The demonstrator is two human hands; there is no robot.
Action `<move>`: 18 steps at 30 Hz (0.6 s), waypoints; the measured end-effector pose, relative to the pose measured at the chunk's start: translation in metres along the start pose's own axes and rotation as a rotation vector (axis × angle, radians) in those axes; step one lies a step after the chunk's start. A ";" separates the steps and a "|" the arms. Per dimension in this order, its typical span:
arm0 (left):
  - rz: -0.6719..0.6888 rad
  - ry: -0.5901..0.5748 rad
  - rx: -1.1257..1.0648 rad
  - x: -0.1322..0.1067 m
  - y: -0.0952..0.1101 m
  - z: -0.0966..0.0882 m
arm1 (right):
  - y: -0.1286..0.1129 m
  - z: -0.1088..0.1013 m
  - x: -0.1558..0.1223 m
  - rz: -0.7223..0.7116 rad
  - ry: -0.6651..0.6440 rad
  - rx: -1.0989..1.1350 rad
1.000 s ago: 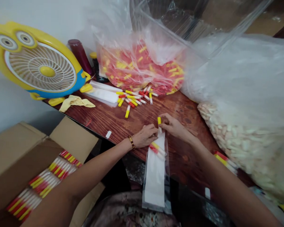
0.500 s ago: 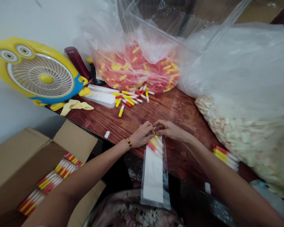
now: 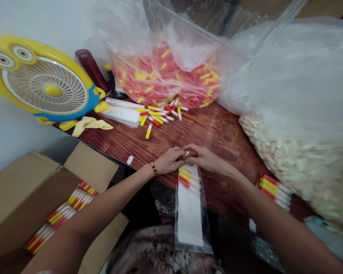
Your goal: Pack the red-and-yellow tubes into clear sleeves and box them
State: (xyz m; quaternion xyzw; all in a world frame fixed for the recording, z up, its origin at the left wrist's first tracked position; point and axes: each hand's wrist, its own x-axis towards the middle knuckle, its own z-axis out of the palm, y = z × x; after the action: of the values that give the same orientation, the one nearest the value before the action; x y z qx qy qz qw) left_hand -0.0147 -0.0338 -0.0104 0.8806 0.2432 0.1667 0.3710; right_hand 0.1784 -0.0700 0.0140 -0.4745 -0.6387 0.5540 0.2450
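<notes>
Two hands meet at the near edge of the bench [image 3: 217,133], fingertips together. Left hand [image 3: 168,161] and right hand [image 3: 202,156] are both nearly closed, pinching the top end of a clear sleeve [image 3: 190,213] that hangs off the edge toward 6 o'clock. Red and yellow capped tubes [image 3: 185,177] lie side by side inside it, just under the fingers.

Step in hand, by my reading: working the sleeve's mouth with the tubes loaded. It calls for a firm pinch that keeps the tubes flat.

- 4 o'clock: filled packet [image 3: 274,190].
- 8 o'clock: cardboard box [image 3: 17,198] holding packed rows.
- 11 o'clock: loose tubes [image 3: 157,116].
- 12 o'clock, farthest: bag of caps [image 3: 165,80].
</notes>
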 end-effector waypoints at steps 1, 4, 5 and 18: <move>0.024 -0.026 -0.004 0.000 -0.001 -0.002 | 0.000 0.002 0.002 0.022 -0.009 0.022; 0.052 -0.068 -0.001 0.001 -0.002 -0.007 | 0.002 0.006 0.006 0.104 -0.058 0.136; 0.051 -0.069 0.004 0.001 -0.002 -0.008 | 0.002 0.007 0.007 0.118 -0.062 0.160; 0.095 -0.012 0.007 -0.002 -0.004 -0.001 | -0.007 0.003 0.000 0.095 -0.132 -0.104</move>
State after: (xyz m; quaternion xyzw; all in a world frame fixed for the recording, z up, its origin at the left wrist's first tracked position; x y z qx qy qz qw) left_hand -0.0182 -0.0323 -0.0134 0.8933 0.1995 0.1780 0.3611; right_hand 0.1738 -0.0707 0.0199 -0.4790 -0.6581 0.5610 0.1507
